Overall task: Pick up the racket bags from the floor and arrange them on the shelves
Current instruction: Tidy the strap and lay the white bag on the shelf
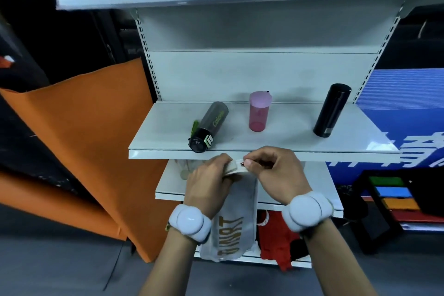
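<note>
White fabric racket bag point(230, 230) is hanging off the floor just below the front edge of the shelf point(264, 154), both hands point(209, 175) point(276, 170) closing on its strap, shelving seemingly not yet done

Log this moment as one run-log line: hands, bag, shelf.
left hand: grips bag top | right hand: pinches zipper pull | white racket bag: hanging, off floor | shelf: three bottles, no bag

Three bottles point(258, 114) on one shelf point(168, 142), one white bag point(230, 230), two hands point(276, 173).
</note>
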A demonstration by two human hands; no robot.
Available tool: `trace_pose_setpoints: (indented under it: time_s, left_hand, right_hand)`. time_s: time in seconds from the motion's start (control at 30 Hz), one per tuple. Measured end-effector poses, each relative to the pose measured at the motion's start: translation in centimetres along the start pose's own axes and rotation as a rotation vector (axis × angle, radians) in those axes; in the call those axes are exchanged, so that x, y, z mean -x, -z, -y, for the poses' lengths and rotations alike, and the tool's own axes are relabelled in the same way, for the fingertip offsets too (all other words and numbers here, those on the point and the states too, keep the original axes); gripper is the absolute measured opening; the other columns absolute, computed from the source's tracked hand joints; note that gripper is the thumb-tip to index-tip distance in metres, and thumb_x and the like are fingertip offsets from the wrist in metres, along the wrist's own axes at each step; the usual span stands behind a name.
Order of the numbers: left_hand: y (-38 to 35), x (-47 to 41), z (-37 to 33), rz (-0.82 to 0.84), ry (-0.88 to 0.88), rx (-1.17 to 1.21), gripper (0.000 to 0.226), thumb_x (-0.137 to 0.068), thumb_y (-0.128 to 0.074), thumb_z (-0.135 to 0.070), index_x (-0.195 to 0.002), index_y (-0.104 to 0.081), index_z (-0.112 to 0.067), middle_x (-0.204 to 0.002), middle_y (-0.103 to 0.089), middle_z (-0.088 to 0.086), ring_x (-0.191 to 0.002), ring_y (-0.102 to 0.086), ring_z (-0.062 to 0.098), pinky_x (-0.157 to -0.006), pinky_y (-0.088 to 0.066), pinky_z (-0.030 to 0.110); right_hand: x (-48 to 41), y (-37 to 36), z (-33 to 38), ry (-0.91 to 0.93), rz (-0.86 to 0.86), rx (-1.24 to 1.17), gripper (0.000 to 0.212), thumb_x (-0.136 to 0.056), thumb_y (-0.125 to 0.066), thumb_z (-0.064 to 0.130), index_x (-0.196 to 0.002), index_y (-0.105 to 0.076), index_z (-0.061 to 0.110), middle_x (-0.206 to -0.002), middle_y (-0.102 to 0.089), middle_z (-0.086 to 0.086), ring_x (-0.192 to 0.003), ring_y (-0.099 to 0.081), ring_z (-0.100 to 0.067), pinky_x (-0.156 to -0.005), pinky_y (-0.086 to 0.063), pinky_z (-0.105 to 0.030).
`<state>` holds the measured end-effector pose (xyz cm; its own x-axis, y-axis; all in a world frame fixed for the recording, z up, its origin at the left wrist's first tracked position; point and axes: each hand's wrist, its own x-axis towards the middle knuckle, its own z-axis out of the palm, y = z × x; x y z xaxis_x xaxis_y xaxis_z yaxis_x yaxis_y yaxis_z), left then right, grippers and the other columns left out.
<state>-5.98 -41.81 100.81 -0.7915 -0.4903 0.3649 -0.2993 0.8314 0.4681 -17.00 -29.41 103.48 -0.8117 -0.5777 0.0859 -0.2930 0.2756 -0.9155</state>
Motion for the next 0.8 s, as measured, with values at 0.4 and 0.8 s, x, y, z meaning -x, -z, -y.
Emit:
trace_pose_setpoints:
  time_s: [0.4,0.8]
  left_hand:
    - [-1.1,-0.3,-2.9,-0.072,0.078,-0.003,0.017,-0.083,-0.069,-0.035,-0.096,-0.058,-0.03,-0.091,-0.07,-0.007,-0.086,-0.063,0.027,-0.062,-0.046,0.034]
    - [-1.0,0.7,-3.3,-0.058,0.127,-0.06,0.019,-0.086,-0.064,-0.03,-0.102,-0.055,-0.034,-0.098,-0.07,-0.01,-0.089,-0.064,0.025,-0.069,-0.05,0.038]
  right_hand:
    - [-1.3,4.2,-2.0,-0.298,0.088,-0.197,0.006,-0.078,-0.079,0.019,-0.083,-0.076,0.018,-0.064,-0.073,-0.001,-0.053,-0.056,-0.015,-0.07,-0.054,-0.033]
    - [-1.1,3.9,-2.9,-0.343,0.13,-0.208,0.009,-0.083,-0.076,0.015,-0.074,-0.077,0.014,-0.055,-0.065,0.001,-0.047,-0.057,-0.011,-0.057,-0.053,-0.019]
